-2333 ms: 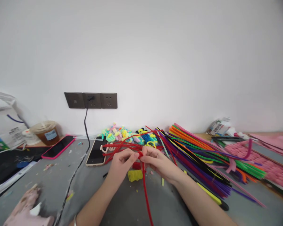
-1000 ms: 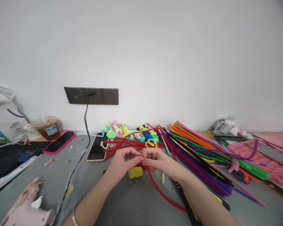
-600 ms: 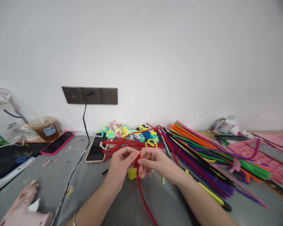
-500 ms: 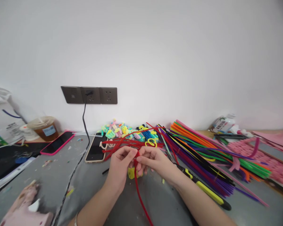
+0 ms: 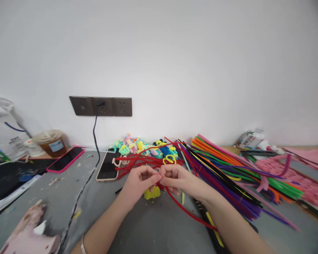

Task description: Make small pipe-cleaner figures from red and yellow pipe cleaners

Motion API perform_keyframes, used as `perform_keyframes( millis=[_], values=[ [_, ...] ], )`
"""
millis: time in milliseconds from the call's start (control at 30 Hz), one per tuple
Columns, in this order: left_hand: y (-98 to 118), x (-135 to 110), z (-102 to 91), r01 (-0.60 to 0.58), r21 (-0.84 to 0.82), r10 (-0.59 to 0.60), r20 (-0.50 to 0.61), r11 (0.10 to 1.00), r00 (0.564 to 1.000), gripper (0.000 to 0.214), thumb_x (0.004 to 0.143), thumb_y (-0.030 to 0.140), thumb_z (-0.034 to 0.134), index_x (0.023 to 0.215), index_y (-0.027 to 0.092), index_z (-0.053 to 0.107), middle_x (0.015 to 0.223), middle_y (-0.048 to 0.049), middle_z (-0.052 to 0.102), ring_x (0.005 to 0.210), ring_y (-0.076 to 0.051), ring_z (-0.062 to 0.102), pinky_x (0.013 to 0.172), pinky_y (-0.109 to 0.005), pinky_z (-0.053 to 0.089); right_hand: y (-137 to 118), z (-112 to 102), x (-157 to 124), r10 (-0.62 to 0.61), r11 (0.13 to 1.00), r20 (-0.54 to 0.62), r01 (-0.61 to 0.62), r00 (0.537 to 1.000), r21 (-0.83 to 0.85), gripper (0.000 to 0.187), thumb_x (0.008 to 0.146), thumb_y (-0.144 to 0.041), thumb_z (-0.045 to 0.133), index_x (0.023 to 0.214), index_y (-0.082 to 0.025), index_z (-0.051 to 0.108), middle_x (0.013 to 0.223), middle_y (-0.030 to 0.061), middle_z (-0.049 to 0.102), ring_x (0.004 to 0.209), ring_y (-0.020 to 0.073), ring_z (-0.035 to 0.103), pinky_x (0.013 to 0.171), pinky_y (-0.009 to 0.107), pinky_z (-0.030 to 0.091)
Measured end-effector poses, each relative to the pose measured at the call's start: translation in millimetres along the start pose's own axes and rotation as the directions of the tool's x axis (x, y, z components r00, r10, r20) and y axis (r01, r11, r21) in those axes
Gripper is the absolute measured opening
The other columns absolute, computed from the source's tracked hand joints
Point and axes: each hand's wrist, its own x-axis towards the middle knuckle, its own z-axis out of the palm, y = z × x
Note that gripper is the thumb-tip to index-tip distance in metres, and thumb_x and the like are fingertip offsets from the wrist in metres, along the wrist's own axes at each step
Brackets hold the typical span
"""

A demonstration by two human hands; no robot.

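A red pipe cleaner (image 5: 187, 210) is pinched between both my hands at the middle of the table. Thumb and forefinger of my left hand (image 5: 144, 180) are closed on its worked end, and my right hand (image 5: 176, 179) pinches it right beside them. Its free tail curves down to the right, over the yellow-and-black pliers (image 5: 214, 229) under my right forearm. The bit between the fingertips is mostly hidden. Just below my hands lies a yellow fuzzy piece (image 5: 152, 193). More red pipe cleaners (image 5: 137, 161) lie behind them.
Bundles of coloured pipe cleaners (image 5: 228, 176) spread to the right. Small pastel figures (image 5: 137, 145) sit by the wall. Two phones (image 5: 109, 165), a drink cup (image 5: 51, 143), a black cord (image 5: 82, 192) and a pink glue gun (image 5: 29, 233) are on the left.
Both hands have shifted slightly to the right, fingertips now closer together. The red tail has swung from hanging nearly straight down to trailing off right. More of the yellow piece shows.
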Motion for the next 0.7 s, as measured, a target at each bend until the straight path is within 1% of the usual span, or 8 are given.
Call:
perform_keyframes(
  millis=[100, 200, 300, 367, 467, 567, 633, 700],
  values=[
    [-1.8, 2.0, -5.3, -0.055, 0.139, 0.049, 0.049, 0.989, 0.998, 0.031, 0.075, 0.042, 0.074, 0.066, 0.013, 0.065, 0.059, 0.0017, 0.056, 0.051, -0.008, 0.049, 0.051, -0.020, 0.038, 2.4, -0.4, 1.0, 0.048, 0.998, 0.000, -0.048, 0.999, -0.030, 0.034, 0.081, -0.041, 0.073, 0.068, -0.017, 0.051, 0.049, -0.0090, 0.052, 0.035, 0.0024, 0.040, 0.037, 0.015, 0.029],
    [-2.7, 4.2, -6.4, -0.059, 0.143, 0.054, 0.041, 0.988, 0.998, 0.030, 0.075, 0.041, 0.073, 0.067, 0.013, 0.065, 0.062, 0.0008, 0.058, 0.054, -0.009, 0.049, 0.052, -0.021, 0.039, 4.4, 0.4, 3.2, 0.075, 0.997, -0.030, -0.075, 0.997, -0.012, 0.035, 0.080, -0.043, 0.073, 0.069, -0.017, 0.053, 0.049, -0.0071, 0.057, 0.036, 0.0043, 0.049, 0.038, 0.015, 0.033],
    [-3.4, 4.6, -3.3, -0.052, 0.074, 0.055, -0.037, 0.996, 0.998, 0.031, 0.075, 0.043, 0.073, 0.069, 0.013, 0.067, 0.062, 0.0006, 0.058, 0.056, -0.010, 0.048, 0.053, -0.021, 0.040, 2.8, 3.2, 4.3, 0.062, 0.998, -0.081, -0.060, 0.995, 0.031, 0.035, 0.077, -0.045, 0.075, 0.071, -0.016, 0.056, 0.053, -0.0045, 0.063, 0.042, 0.0083, 0.061, 0.040, 0.015, 0.037],
    [-4.7, 3.7, 0.0, -0.060, 0.013, 0.061, -0.097, 0.998, 0.993, 0.031, 0.075, 0.043, 0.073, 0.069, 0.013, 0.068, 0.060, 0.0008, 0.057, 0.055, -0.010, 0.047, 0.053, -0.021, 0.039, 0.9, 7.0, 4.8, 0.060, 0.996, -0.101, -0.054, 0.993, 0.064, 0.037, 0.073, -0.046, 0.078, 0.073, -0.016, 0.057, 0.057, -0.0025, 0.067, 0.046, 0.0108, 0.066, 0.041, 0.016, 0.039],
    [-6.7, 0.7, 5.5, -0.112, -0.095, 0.091, -0.203, 0.989, 0.975, 0.030, 0.073, 0.042, 0.076, 0.067, 0.014, 0.067, 0.061, 0.0009, 0.059, 0.055, -0.009, 0.047, 0.053, -0.020, 0.039, 0.5, 15.5, 6.5, 0.070, 0.988, -0.085, -0.057, 0.994, 0.145, 0.039, 0.070, -0.046, 0.080, 0.075, -0.015, 0.058, 0.063, 0.0012, 0.072, 0.054, 0.0131, 0.070, 0.047, 0.018, 0.046],
    [-6.3, -2.9, 11.4, -0.168, -0.211, 0.102, -0.293, 0.963, 0.951, 0.031, 0.068, 0.040, 0.081, 0.064, 0.015, 0.064, 0.062, 0.0012, 0.060, 0.059, -0.009, 0.050, 0.057, -0.020, 0.042, 3.4, 24.0, 9.2, 0.042, 0.972, -0.097, -0.018, 0.994, 0.233, 0.039, 0.071, -0.047, 0.080, 0.076, -0.016, 0.057, 0.065, 0.0024, 0.073, 0.057, 0.0141, 0.072, 0.051, 0.019, 0.049],
    [-4.6, -4.4, 14.6, -0.164, -0.279, 0.075, -0.304, 0.946, 0.950, 0.034, 0.065, 0.041, 0.083, 0.061, 0.015, 0.062, 0.061, 0.0016, 0.059, 0.059, -0.010, 0.051, 0.057, -0.020, 0.043, 5.0, 27.4, 10.8, 0.003, 0.970, -0.133, 0.030, 0.991, 0.240, 0.039, 0.073, -0.048, 0.078, 0.076, -0.016, 0.056, 0.065, 0.0014, 0.072, 0.056, 0.0127, 0.070, 0.051, 0.019, 0.048],
    [-2.8, -4.6, 16.0, -0.141, -0.323, 0.045, -0.287, 0.936, 0.957, 0.038, 0.064, 0.044, 0.084, 0.059, 0.015, 0.059, 0.058, 0.0030, 0.055, 0.056, -0.010, 0.049, 0.054, -0.021, 0.043, 5.2, 28.0, 11.6, -0.037, 0.976, -0.178, 0.074, 0.983, 0.203, 0.039, 0.073, -0.049, 0.078, 0.076, -0.016, 0.056, 0.060, -0.0021, 0.067, 0.050, 0.0090, 0.063, 0.048, 0.018, 0.044]
  ],
)
